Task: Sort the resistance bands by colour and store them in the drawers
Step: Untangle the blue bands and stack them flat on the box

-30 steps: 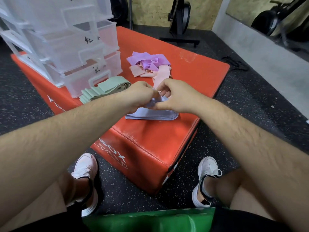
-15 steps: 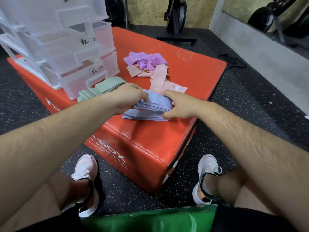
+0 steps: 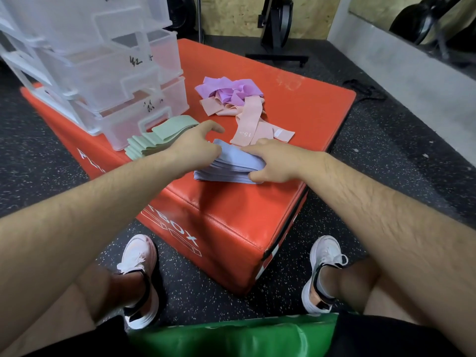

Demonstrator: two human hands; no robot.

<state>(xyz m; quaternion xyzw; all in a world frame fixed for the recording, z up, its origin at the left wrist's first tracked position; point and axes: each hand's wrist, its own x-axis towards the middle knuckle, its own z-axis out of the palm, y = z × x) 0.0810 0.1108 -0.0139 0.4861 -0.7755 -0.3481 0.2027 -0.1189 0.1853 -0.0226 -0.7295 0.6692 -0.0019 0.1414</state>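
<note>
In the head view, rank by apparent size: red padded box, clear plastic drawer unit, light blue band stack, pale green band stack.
1. red padded box
2. clear plastic drawer unit
3. light blue band stack and pale green band stack: alike, both partly covered.

A stack of pale blue bands (image 3: pixel 231 166) sits on a bright red box (image 3: pixel 296 119) printed with white lettering (image 3: pixel 180 228) on its side. Also on the red surface are mint green bands (image 3: pixel 159 137), salmon pink bands (image 3: pixel 247 124), one of them bearing white numerals and a white tag, and violet bands (image 3: pixel 229 91). The drawers (image 3: pixel 116 73) are clear, frosty plastic with black handwritten marks. The floor (image 3: pixel 386 155) is black flecked with white. In the foreground are white shoes (image 3: pixel 140 256) with black trim, black shorts (image 3: pixel 386 336) and a glossy green pad (image 3: pixel 231 336). Behind is a tan chipboard wall (image 3: pixel 231 16).
</note>
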